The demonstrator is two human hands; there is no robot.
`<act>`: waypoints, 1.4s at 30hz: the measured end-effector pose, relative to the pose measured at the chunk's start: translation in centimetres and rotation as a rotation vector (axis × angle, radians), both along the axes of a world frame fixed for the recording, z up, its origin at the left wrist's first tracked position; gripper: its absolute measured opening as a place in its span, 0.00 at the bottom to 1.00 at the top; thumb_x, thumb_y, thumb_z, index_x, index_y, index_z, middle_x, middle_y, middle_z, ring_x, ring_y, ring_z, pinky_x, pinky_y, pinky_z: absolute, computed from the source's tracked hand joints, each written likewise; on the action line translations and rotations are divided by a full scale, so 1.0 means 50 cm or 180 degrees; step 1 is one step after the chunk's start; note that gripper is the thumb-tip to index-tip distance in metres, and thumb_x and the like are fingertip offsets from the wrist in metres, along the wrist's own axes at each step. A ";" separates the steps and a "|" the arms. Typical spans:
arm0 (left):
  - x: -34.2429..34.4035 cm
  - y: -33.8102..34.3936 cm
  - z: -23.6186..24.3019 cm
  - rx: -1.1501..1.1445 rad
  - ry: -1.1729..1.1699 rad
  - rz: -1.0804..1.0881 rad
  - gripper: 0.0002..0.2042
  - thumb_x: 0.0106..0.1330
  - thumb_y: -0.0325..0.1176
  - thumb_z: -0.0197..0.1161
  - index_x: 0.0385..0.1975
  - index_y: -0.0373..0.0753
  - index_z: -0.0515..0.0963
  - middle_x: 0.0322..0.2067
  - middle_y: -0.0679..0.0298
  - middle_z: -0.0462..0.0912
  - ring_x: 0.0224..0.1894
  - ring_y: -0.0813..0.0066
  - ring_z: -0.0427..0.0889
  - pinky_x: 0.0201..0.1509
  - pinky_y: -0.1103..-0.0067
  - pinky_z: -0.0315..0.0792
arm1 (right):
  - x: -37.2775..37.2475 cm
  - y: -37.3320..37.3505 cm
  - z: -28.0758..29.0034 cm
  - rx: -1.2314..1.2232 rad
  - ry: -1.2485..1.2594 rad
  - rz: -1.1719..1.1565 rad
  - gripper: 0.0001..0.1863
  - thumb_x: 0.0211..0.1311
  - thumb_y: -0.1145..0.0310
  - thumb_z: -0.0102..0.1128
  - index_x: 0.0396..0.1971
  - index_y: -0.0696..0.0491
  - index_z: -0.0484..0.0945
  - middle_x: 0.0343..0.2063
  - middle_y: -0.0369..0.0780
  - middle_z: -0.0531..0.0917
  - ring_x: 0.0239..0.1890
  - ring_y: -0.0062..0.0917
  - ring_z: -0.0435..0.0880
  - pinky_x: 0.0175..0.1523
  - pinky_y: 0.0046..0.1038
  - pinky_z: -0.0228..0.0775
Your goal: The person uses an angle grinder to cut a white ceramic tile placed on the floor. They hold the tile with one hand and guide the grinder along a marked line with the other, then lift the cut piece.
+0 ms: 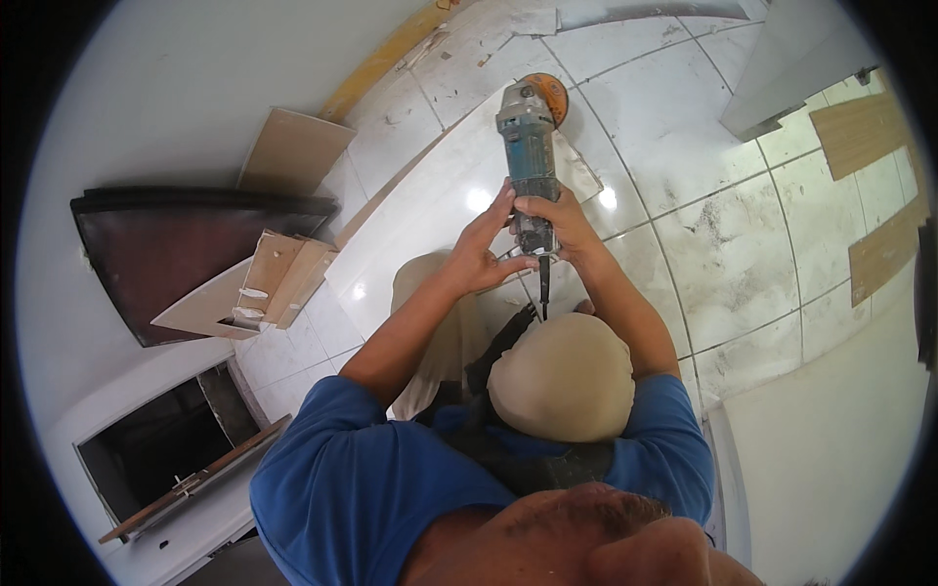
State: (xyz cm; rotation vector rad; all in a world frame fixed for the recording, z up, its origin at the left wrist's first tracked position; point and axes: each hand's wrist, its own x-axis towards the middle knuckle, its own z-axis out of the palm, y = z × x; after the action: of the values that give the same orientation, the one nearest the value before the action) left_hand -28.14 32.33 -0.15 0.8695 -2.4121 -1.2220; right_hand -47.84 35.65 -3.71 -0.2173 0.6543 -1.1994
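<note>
An angle grinder (530, 146) with a teal and grey body and an orange disc (553, 93) lies lengthwise in my hands, disc end away from me. My left hand (481, 249) holds its rear from the left, thumb stretched below it. My right hand (559, 220) grips the rear body from the right, thumb across the top. A black cord (545, 288) runs down from the tool toward my knee. Beneath and left of the grinder lies a large white glossy slab (405, 254) on the tiled floor.
Leaning boards (293, 148), a dark maroon panel (171, 254) and broken cardboard-coloured pieces (278, 273) stand at the left wall, above a cabinet opening (147, 454). At the right lie wood-look planks (855, 132), a grey panel (777, 63) and white tiles (733, 264). My bent knee (557, 371) is below the tool.
</note>
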 end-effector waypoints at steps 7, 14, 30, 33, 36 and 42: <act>-0.001 0.055 -0.042 0.1417 0.0976 0.0934 0.41 0.73 0.43 0.68 0.79 0.36 0.52 0.70 0.55 0.69 0.65 0.65 0.75 0.67 0.68 0.74 | 0.015 0.023 0.009 -0.0334 0.1310 -0.0298 0.25 0.53 0.69 0.76 0.51 0.60 0.78 0.39 0.40 0.86 0.37 0.21 0.86 0.41 0.26 0.81; 0.002 0.047 -0.062 0.3256 0.1449 0.2153 0.30 0.83 0.56 0.42 0.66 0.35 0.69 0.62 0.56 0.77 0.64 0.62 0.76 0.69 0.62 0.68 | 0.070 0.047 -0.009 -0.0748 0.1945 -0.0134 0.36 0.50 0.68 0.78 0.59 0.63 0.73 0.46 0.42 0.85 0.46 0.23 0.85 0.54 0.27 0.78; -0.061 0.026 -0.032 0.3382 0.1291 0.2712 0.36 0.78 0.66 0.41 0.67 0.39 0.69 0.60 0.57 0.78 0.64 0.62 0.77 0.72 0.63 0.67 | 0.055 0.037 -0.034 -0.0565 0.2070 0.0006 0.46 0.44 0.60 0.78 0.64 0.64 0.68 0.48 0.54 0.85 0.50 0.39 0.87 0.57 0.36 0.79; -0.059 0.026 -0.046 0.3374 0.1281 0.2703 0.37 0.78 0.67 0.40 0.66 0.38 0.69 0.59 0.57 0.79 0.63 0.61 0.77 0.72 0.64 0.67 | 0.044 0.037 -0.032 -0.0460 0.1896 0.0105 0.47 0.44 0.60 0.78 0.64 0.65 0.67 0.49 0.55 0.85 0.51 0.41 0.87 0.59 0.36 0.78; -0.057 0.023 -0.053 0.3462 0.1428 0.2622 0.37 0.78 0.67 0.41 0.67 0.37 0.68 0.58 0.56 0.80 0.63 0.61 0.78 0.72 0.64 0.68 | 0.031 0.036 -0.023 -0.0428 0.1857 0.0205 0.49 0.45 0.60 0.77 0.66 0.66 0.65 0.50 0.56 0.84 0.54 0.42 0.86 0.60 0.37 0.77; -0.006 -0.030 -0.135 0.2974 0.0407 0.2918 0.35 0.78 0.62 0.46 0.67 0.35 0.69 0.59 0.57 0.79 0.61 0.62 0.79 0.70 0.65 0.70 | 0.028 0.044 -0.027 -0.0539 0.1993 -0.0076 0.51 0.46 0.59 0.77 0.67 0.68 0.63 0.49 0.58 0.84 0.53 0.48 0.86 0.61 0.38 0.77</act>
State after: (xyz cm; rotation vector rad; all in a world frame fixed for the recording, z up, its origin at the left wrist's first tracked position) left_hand -28.46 30.81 -6.91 1.7637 -0.9467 -1.8138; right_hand -46.42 37.82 -5.06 -0.7479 1.0979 -1.2115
